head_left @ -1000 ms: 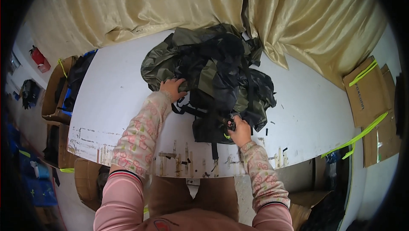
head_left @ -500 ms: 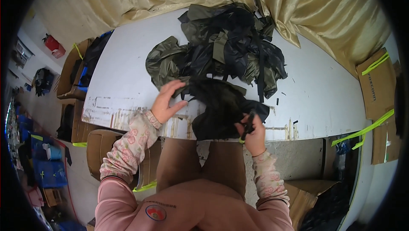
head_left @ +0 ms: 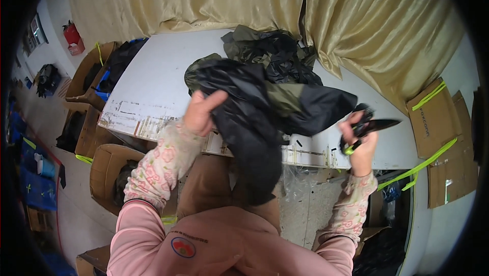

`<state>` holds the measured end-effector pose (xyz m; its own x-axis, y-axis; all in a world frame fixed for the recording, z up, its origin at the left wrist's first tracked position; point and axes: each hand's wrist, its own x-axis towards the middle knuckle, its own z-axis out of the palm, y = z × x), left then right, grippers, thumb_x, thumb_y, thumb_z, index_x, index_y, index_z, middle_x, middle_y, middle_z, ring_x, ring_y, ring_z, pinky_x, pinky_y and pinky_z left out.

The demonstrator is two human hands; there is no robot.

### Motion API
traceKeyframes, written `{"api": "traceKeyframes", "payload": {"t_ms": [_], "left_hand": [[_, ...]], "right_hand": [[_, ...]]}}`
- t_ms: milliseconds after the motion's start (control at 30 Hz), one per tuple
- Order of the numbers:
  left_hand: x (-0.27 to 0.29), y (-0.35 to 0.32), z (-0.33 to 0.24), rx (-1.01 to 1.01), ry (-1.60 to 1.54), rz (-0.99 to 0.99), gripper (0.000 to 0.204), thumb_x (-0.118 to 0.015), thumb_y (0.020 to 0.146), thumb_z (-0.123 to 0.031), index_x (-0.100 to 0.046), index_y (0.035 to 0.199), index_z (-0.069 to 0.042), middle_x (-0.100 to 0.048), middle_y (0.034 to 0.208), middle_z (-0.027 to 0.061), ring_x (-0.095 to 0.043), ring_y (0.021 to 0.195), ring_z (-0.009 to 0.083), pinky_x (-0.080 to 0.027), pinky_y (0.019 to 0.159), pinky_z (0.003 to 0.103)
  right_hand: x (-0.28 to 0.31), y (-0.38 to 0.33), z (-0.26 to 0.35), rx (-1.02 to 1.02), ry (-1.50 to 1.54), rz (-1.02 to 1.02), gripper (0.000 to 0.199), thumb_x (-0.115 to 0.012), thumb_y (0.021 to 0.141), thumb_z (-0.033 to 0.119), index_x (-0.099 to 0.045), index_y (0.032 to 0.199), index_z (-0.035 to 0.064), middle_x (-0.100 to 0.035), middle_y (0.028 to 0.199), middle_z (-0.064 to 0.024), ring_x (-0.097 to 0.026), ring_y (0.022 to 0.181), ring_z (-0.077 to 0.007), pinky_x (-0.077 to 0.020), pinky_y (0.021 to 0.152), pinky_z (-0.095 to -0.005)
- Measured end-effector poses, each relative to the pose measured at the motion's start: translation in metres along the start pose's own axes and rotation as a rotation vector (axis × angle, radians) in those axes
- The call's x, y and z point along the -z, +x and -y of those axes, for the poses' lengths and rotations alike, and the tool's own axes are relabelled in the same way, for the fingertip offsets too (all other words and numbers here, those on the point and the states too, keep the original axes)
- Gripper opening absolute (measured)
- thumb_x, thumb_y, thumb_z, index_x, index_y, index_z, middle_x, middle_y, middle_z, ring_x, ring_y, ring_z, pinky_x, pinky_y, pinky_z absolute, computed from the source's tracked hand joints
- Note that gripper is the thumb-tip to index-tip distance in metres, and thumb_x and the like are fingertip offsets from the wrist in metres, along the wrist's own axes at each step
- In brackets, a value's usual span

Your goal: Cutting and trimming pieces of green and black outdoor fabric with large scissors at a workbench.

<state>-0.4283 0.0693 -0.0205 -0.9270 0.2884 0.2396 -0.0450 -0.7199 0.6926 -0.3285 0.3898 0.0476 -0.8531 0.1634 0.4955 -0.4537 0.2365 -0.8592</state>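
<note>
My left hand (head_left: 199,114) grips a shiny black and olive-green fabric piece (head_left: 249,118), thumb on top. It is lifted in front of me, one end hanging over the table's near edge toward my lap and another part spread to the right. My right hand (head_left: 360,141) holds dark-bladed scissors (head_left: 379,125) with black and yellow-green handles, off to the right of the fabric. Their blades point right, away from the cloth. Motion blurs both hands slightly. Behind the lifted piece lies a heap of similar black and olive fabric (head_left: 270,49).
The white table (head_left: 158,72) has a worn, taped near edge and small black scraps. Gold curtains (head_left: 234,1) hang behind it. Open cardboard boxes (head_left: 104,174) stand at the left, and flattened cartons (head_left: 430,118) with yellow-green straps lean at the right.
My left hand has taken hold of the black fabric and lifted it off the table. The scissors in my right hand have moved right, away from the cloth, and their blades now point right.
</note>
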Motion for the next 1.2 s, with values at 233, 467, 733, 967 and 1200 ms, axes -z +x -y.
{"api": "traceKeyframes", "payload": {"t_ms": [233, 467, 733, 967, 1200], "left_hand": [[0.046, -0.01, -0.03, -0.117, -0.009, -0.283, 0.025, -0.058, 0.09, -0.013, -0.059, 0.111, 0.001, -0.065, 0.106, 0.011, -0.064, 0.096, 0.0212, -0.05, 0.087, 0.033], [0.029, -0.008, -0.027, -0.279, -0.191, -0.395, 0.029, -0.056, 0.092, -0.021, -0.06, 0.111, 0.001, -0.065, 0.11, 0.0108, -0.062, 0.1, 0.0231, -0.049, 0.091, 0.035], [-0.022, -0.016, -0.046, -0.553, 0.063, -0.491, 0.028, -0.059, 0.091, -0.02, -0.057, 0.112, -0.001, -0.064, 0.107, 0.0083, -0.062, 0.097, 0.0196, -0.049, 0.087, 0.034], [0.022, -0.07, -0.106, -0.376, 0.48, -0.227, 0.02, -0.053, 0.094, -0.017, -0.051, 0.109, -0.004, -0.058, 0.078, -0.0002, -0.045, 0.048, 0.0033, -0.034, 0.041, 0.018], [0.036, -0.096, -0.077, -0.014, 0.447, -0.345, 0.013, -0.055, 0.094, -0.018, -0.051, 0.086, -0.008, -0.044, 0.054, -0.0025, -0.032, 0.036, 0.0061, -0.031, 0.041, 0.021]], "right_hand": [[-0.001, 0.002, 0.007, -0.066, -0.089, 0.007, 0.02, -0.068, 0.08, 0.002, -0.051, 0.089, 0.0062, -0.057, 0.079, -0.0027, -0.054, 0.069, -0.0111, -0.0445, 0.064, -0.0234], [-0.153, -0.108, -0.076, -0.675, 0.388, 0.397, 0.032, -0.045, 0.082, -0.015, -0.042, 0.111, -0.0021, -0.054, 0.1, -0.0093, -0.067, 0.087, -0.023, -0.0522, 0.073, -0.0287], [-0.195, -0.113, -0.09, -0.315, 0.081, 0.246, 0.033, -0.077, 0.074, 0.005, -0.051, 0.095, 0.0034, -0.055, 0.086, -0.0028, -0.055, 0.074, -0.0148, -0.0475, 0.07, -0.0282], [-0.022, -0.013, 0.024, -0.12, 0.022, 0.146, 0.032, -0.079, 0.067, -0.002, -0.052, 0.083, 0.0044, -0.056, 0.079, -0.0053, -0.056, 0.074, -0.0132, -0.0481, 0.071, -0.0274], [-0.026, 0.048, -0.006, -0.052, -0.377, 0.383, 0.025, -0.073, 0.071, -0.001, -0.049, 0.081, 0.002, -0.057, 0.071, -0.0049, -0.057, 0.066, -0.0149, -0.0489, 0.062, -0.032]]}}
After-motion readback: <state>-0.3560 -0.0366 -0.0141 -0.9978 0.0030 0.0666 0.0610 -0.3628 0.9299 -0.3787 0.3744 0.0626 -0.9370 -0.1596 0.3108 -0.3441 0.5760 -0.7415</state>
